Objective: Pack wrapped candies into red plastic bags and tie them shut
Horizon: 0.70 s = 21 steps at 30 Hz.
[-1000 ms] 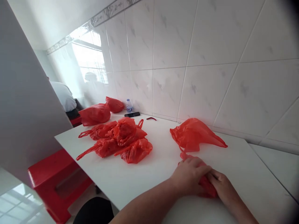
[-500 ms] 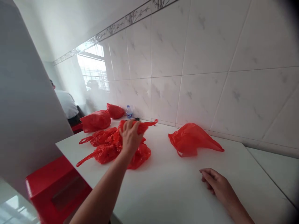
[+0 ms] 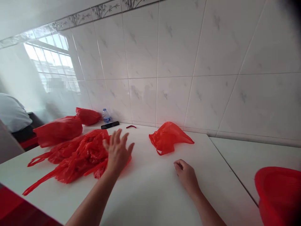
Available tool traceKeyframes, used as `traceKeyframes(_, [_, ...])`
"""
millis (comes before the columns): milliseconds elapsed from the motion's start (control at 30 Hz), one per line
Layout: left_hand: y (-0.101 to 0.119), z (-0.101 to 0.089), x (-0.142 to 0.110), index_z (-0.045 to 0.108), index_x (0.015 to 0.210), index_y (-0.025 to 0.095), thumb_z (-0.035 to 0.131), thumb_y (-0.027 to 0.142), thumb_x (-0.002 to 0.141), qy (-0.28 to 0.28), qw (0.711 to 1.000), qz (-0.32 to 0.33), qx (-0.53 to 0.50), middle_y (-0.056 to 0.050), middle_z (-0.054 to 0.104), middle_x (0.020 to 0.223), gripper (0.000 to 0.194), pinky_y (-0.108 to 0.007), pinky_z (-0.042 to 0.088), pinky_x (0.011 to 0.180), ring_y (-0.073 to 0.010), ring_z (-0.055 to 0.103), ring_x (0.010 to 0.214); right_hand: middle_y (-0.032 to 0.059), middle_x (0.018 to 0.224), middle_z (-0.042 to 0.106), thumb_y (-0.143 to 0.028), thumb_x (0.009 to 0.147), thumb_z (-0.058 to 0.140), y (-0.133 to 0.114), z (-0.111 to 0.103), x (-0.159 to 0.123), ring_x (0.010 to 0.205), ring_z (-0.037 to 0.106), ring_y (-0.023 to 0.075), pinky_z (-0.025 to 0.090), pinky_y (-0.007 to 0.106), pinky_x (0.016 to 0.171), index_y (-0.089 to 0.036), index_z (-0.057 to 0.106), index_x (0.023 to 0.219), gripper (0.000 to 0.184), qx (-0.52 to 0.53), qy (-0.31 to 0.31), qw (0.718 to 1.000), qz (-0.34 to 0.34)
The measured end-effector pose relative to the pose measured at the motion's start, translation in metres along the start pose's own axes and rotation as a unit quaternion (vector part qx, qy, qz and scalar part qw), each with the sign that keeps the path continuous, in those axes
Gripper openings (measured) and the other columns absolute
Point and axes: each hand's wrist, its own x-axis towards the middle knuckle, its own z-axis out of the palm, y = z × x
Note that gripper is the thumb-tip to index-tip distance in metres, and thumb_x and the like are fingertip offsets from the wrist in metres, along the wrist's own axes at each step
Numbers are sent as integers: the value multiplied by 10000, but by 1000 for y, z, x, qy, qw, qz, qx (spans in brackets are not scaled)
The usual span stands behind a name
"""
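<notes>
My left hand (image 3: 116,152) is open, with its fingers spread, at the right edge of a heap of crumpled red plastic bags (image 3: 82,150). It holds nothing and hides part of the heap. Loop handles of the bags trail to the left. My right hand (image 3: 185,172) rests low over the white table (image 3: 150,188), its fingers curled in and closed, with nothing seen in them. Beyond it, towards the wall, lies a single red plastic bag (image 3: 168,138), apart from both hands.
Two filled red bags (image 3: 60,128) stand at the back left. Near them are a water bottle (image 3: 106,116), a black phone (image 3: 110,125) and a small dark red curved strip (image 3: 131,126). A red tub (image 3: 279,194) is at the right. A person in white (image 3: 13,113) sits far left.
My left hand has let go of the red plastic bag it was gripping on the heap, and its fingers have spread. The view has turned right, bringing the red tub in. My right hand stays curled.
</notes>
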Motion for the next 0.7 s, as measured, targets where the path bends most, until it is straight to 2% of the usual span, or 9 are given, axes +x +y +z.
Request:
traceKeyframes(67, [30, 24, -3, 544, 1206, 237, 572, 361, 820, -71, 987, 40, -135, -119, 411, 1411, 406, -486, 303, 1041, -299, 401, 1274, -12, 606, 593, -420, 786, 483, -1, -1, 0, 561, 514, 174, 393, 277, 561, -235, 589, 698, 230, 6, 5, 1000, -1])
traceKeyframes(100, [44, 40, -5, 535, 1207, 232, 587, 356, 803, -122, 971, 27, -206, -119, 441, 1380, 425, -441, 368, 995, -277, 453, 1230, -12, 608, 592, -419, 788, 482, -2, -1, 0, 564, 514, 175, 395, 278, 564, -235, 590, 698, 232, 9, 6, 1000, 1])
traceKeyframes(167, [67, 71, -9, 507, 1225, 215, 637, 350, 748, -211, 926, -58, -308, -124, 522, 1292, 512, -399, 398, 951, -260, 504, 1171, -15, 606, 586, -410, 795, 480, -2, -2, 0, 565, 512, 173, 396, 276, 566, -233, 588, 700, 228, 15, 7, 1000, -1])
traceKeyframes(233, [84, 97, -13, 528, 1168, 175, 698, 348, 672, -230, 910, -101, -329, -153, 567, 1221, 553, -411, 398, 928, -295, 494, 1174, -21, 602, 576, -393, 805, 478, -1, -2, -1, 560, 508, 166, 399, 272, 568, -229, 584, 708, 218, 24, 7, 1000, -11])
traceKeyframes(300, [97, 112, -18, 576, 1025, 171, 691, 330, 663, -233, 899, -127, -348, -145, 601, 1150, 411, -408, 406, 898, -310, 492, 1165, -23, 610, 574, -371, 815, 474, 1, -2, 0, 563, 508, 161, 404, 271, 574, -224, 579, 715, 206, 26, 5, 999, -19])
traceKeyframes(433, [105, 116, -29, 570, 806, 185, 562, 264, 748, -257, 841, -152, -451, -70, 647, 950, 98, -324, 450, 772, -230, 590, 968, 15, 758, 625, -329, 839, 457, 1, -7, 0, 667, 555, 176, 443, 294, 644, -216, 597, 770, 192, 2, 50, 998, -48])
traceKeyframes(567, [94, 105, -39, 512, 766, 190, 546, 217, 713, -306, 733, -168, -583, 20, 608, 709, 68, -237, 433, 585, -124, 567, 610, 84, 1001, 611, -266, 873, 424, -10, -15, -1, 919, 573, 207, 469, 343, 807, -200, 598, 969, 209, -28, 191, 970, -150])
traceKeyframes(633, [88, 100, -41, 466, 749, 194, 562, 194, 672, -322, 675, -182, -638, 49, 565, 638, 123, -212, 405, 541, -96, 516, 534, 102, 1070, 596, -231, 898, 376, -16, -16, -1, 1021, 553, 209, 459, 359, 880, -197, 583, 1059, 265, -46, 217, 954, -201])
traceKeyframes(700, [82, 94, -40, 429, 721, 193, 565, 173, 645, -329, 621, -197, -684, 63, 522, 602, 158, -194, 386, 537, -79, 487, 525, 111, 1131, 592, -213, 917, 323, -18, -17, -2, 1084, 539, 209, 451, 367, 918, -195, 574, 1114, 320, -71, 209, 950, -222])
